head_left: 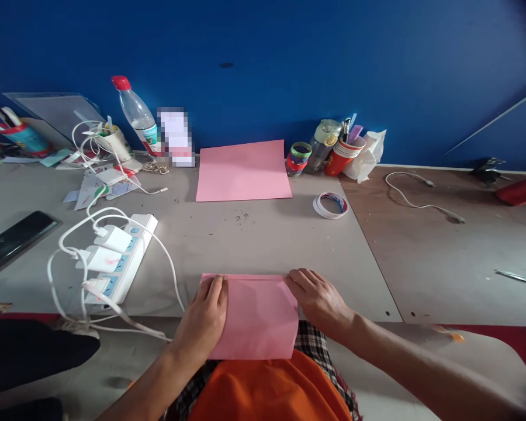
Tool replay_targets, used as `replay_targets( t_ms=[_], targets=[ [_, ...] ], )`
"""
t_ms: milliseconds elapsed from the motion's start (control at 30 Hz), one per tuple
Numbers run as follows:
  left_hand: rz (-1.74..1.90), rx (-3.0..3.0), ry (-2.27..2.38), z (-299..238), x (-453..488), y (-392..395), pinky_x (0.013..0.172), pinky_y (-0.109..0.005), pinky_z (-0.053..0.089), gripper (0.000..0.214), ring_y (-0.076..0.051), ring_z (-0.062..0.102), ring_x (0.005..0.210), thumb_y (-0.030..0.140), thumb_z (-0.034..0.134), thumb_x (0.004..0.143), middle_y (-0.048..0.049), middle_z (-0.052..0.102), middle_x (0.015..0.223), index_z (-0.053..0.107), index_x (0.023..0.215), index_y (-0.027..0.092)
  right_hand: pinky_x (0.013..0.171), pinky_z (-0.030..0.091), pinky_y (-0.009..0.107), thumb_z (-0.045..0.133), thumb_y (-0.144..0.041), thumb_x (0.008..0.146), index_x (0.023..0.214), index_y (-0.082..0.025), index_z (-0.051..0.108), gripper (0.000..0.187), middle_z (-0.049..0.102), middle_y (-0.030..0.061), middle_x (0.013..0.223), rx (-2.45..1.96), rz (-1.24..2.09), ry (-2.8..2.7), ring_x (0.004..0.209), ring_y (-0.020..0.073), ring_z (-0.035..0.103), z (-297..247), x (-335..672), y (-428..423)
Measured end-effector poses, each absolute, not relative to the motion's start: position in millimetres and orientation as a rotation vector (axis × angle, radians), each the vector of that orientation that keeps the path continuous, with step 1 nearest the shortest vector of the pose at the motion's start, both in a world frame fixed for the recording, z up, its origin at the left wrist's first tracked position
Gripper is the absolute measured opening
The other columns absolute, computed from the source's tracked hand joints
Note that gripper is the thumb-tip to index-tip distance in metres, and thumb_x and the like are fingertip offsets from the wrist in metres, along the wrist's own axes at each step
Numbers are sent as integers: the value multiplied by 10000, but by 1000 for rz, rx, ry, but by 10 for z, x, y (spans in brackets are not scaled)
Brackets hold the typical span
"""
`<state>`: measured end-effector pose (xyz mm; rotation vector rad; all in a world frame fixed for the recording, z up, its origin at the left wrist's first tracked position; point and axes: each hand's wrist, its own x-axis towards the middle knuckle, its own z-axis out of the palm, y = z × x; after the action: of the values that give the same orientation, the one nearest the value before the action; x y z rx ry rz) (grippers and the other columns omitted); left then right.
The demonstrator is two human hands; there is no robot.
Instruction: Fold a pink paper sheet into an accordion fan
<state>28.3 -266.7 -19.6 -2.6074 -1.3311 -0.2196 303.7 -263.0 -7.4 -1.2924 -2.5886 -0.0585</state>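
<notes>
A folded pink paper (256, 316) lies at the table's near edge, its lower part hanging over my lap. My left hand (204, 318) rests on the paper's left side, fingers stretched flat toward the top fold. My right hand (318, 298) presses on the paper's top right corner with its fingers lying flat. Neither hand grips anything. A second pink sheet (243, 171) lies flat farther back near the blue wall.
A white power strip (123, 254) with plugs and tangled cables sits at the left. A tape roll (330, 205) lies right of centre. Cups with pens (344, 153), a plastic bottle (135, 114), a white cable (421, 202) and scissors (519, 278) are spread around.
</notes>
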Motion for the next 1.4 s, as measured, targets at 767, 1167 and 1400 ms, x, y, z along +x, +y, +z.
replay_targets(
  t_ms=[767,1167,1400],
  targets=[
    [-135,-2545,-1382,-78,253,-2650,762,-309,557,382,-230,559,935,-10,434,791,-139,578,1035,583,1138,49,704,453,299,388,66,704,876,-147,634,368,592,84,880,-1424,42,-2573,807,187,504,21,3138,-2556],
    [-180,-2599,-1469,-119,272,-2669,795,-355,543,374,-259,541,992,-8,429,803,-144,568,1044,557,1147,60,1110,300,474,546,-377,878,1355,-18,401,615,386,219,1422,-1231,240,-2607,1360,331,268,38,2163,-2518],
    [-175,-2592,-1461,-104,271,-2677,851,-359,534,401,-263,530,1035,-13,424,793,-148,564,1099,565,1162,58,1129,257,500,476,-507,893,1402,-14,345,721,295,219,1484,-1342,344,-2619,1397,336,191,-199,2176,-2607]
  ],
)
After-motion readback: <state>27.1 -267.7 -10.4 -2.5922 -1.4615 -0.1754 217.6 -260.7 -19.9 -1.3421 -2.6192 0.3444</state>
